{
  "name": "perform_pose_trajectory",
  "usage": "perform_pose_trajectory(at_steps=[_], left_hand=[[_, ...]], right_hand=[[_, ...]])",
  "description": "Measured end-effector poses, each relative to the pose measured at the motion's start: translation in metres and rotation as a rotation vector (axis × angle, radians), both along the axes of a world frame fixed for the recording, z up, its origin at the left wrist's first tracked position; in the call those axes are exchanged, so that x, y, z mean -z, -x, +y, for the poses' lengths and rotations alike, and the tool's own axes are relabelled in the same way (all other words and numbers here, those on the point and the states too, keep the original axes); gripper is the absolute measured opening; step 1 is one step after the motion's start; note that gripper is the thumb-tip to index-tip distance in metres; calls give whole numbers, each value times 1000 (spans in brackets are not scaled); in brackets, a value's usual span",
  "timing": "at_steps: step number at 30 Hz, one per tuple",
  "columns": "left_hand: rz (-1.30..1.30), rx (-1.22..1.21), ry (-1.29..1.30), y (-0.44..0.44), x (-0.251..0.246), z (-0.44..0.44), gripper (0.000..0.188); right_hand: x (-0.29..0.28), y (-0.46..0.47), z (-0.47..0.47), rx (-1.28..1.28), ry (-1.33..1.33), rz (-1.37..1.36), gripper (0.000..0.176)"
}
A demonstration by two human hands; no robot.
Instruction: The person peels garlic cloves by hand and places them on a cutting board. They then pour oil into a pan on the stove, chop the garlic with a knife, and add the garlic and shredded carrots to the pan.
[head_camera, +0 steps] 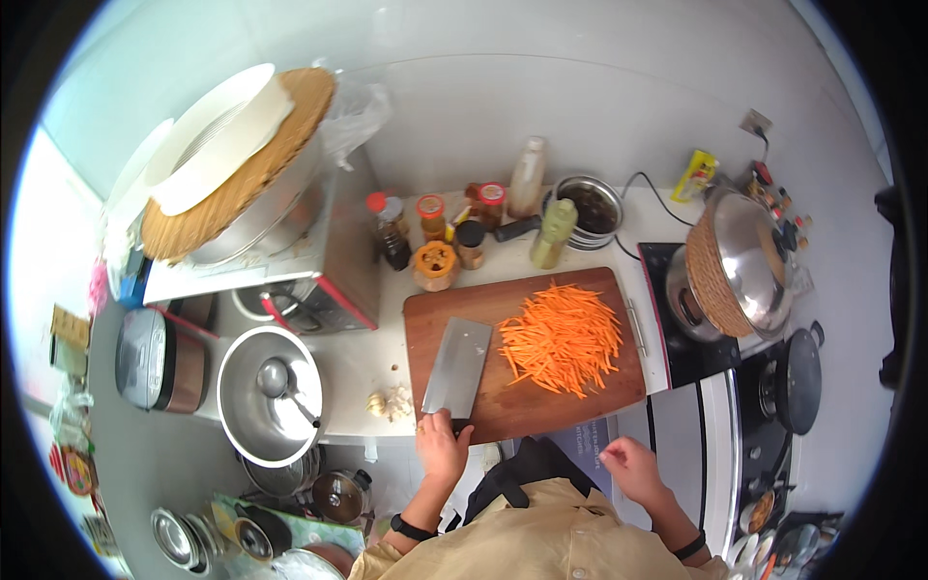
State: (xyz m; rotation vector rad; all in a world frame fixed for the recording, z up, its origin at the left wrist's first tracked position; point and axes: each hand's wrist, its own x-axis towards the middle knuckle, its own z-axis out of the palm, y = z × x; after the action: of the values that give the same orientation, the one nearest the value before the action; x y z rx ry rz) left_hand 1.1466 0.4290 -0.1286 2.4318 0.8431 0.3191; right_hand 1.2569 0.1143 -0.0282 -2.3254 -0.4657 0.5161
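A wooden cutting board [522, 420] lies on the counter before me. On its right half is a heap of shredded carrot [562, 339]. A cleaver [458, 366] rests flat on the left half, its blade pointing away from me. My left hand [443, 444] is at the cleaver's dark handle, by the board's near edge; the fingers partly hide the handle, and whether they grip it is unclear. My right hand [631, 465] is in the air off the board's near right edge, fingers curled, with nothing visible in it. Garlic [391, 404] lies left of the board.
A steel bowl [239, 391] with a ladle [272, 377] stands left. Behind the board are a green bottle [554, 235], several jars and a pot [612, 206]. An induction hob [663, 312] bears a lidded pot [750, 261] at the right. A rice cooker [185, 366] is far left.
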Motion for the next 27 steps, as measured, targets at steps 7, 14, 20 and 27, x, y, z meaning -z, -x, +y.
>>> perform_pose_trajectory(at_steps=[7, 14, 20, 27], left_hand=[[-209, 66, -74, -16, -30, -1, 39], [-236, 205, -4, -46, -54, -39, 24], [-278, 301, -40, -89, -68, -104, 21], [-292, 291, 190, -136, -66, -219, 17]], right_hand=[[-16, -16, -96, 368, 141, -516, 13], [-43, -3, -260, 900, 623, -848, 38], [-11, 7, -390, 1155, 807, -530, 74], [35, -2, -467, 1168, -5, -314, 82]])
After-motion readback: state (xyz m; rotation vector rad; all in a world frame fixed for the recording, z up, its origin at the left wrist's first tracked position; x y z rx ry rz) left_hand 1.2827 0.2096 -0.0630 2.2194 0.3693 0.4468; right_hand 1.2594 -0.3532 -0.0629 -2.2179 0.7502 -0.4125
